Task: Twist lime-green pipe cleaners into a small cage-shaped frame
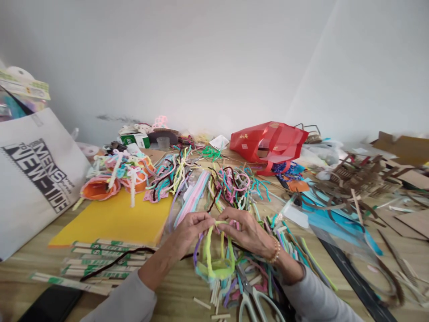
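Observation:
Both hands meet over the middle of the table at the top of a small frame of pipe cleaners (209,257), mostly yellow-green with a purple strand and a pale teal base. My left hand (191,230) pinches a yellow-green strand at its upper left. Close beside it, my right hand (246,229) pinches the same strand between thumb and fingers. The fingertips hide the exact joint. Just below the right hand lie scissors (250,293) with pale handles, among loose pipe cleaner pieces. A dark brown pipe cleaner (117,259) runs out to the left under my left forearm.
Bundles of coloured pipe cleaners (234,185) lie beyond the hands. Yellow sheets (117,219) and paper-wrapped chopsticks (100,261) are at left, near a white bag (40,179) and dark phone (50,304). A red bag (268,143) and brown woven strips (365,176) lie at right.

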The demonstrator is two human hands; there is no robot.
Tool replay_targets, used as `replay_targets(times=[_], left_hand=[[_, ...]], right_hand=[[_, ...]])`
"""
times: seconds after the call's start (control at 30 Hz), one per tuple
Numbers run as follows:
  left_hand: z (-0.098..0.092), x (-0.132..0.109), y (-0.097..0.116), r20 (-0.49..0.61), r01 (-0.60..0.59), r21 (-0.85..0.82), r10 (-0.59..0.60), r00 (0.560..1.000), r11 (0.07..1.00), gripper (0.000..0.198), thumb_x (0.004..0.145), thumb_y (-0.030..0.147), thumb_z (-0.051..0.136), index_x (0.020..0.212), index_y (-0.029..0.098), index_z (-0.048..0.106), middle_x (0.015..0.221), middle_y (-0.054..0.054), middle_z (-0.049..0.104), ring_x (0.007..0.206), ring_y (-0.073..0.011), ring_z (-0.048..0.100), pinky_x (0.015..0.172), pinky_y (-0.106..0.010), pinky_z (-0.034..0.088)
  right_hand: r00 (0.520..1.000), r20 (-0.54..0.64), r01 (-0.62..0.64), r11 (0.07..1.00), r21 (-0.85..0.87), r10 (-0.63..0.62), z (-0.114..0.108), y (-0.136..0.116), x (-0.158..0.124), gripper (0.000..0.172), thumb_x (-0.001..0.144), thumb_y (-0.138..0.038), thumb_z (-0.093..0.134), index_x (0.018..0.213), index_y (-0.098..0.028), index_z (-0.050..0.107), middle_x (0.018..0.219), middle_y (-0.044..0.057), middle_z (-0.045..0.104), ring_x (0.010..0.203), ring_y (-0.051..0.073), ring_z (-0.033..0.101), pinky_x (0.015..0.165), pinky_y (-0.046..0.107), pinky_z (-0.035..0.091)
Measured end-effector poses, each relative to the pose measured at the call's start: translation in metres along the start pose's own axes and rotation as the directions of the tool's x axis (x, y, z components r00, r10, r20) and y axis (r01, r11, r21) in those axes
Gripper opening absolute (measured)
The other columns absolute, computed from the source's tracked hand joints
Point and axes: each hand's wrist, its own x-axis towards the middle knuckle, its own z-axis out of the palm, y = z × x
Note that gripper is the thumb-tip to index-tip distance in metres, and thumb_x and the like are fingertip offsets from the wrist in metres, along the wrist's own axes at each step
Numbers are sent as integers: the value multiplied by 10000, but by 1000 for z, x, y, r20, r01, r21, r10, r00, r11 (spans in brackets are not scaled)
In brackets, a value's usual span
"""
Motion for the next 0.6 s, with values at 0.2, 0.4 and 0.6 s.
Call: replay_targets(times=[0.2, 0.4, 0.6], left_hand=[[-8, 1, 1, 73, -16, 68, 11, 997, 998, 320, 828, 410, 566, 754, 117, 671, 718, -49, 638, 643, -134, 500, 631, -249, 369], [-10, 2, -1, 86, -11, 122, 0, 996, 992, 260, 807, 377, 604, 759, 137, 693, 725, -30, 645, 648, -134, 503, 598, -236, 364], [-9, 4, -2, -26, -35, 72, 37, 999, 997, 252, 782, 374, 633, 700, 137, 655, 653, -2, 601, 623, -119, 501, 642, -231, 387]], right_hand=[[989, 44, -149, 958, 244, 142, -7, 8, 1, 284, 905, -374, 506, 827, -134, 636, 709, 9, 611, 596, 94, 519, 507, 185, 361], [971, 103, -240, 912, 332, 218, -3, 17, 2, 308, 885, -431, 514, 830, -139, 595, 648, -6, 575, 497, 79, 468, 439, 178, 340], [955, -294, -5, 992, -122, -31, 4, 3, 0, 295, 797, -334, 649, 1028, -165, 580, 993, 81, 589, 935, 190, 554, 829, 306, 430]])
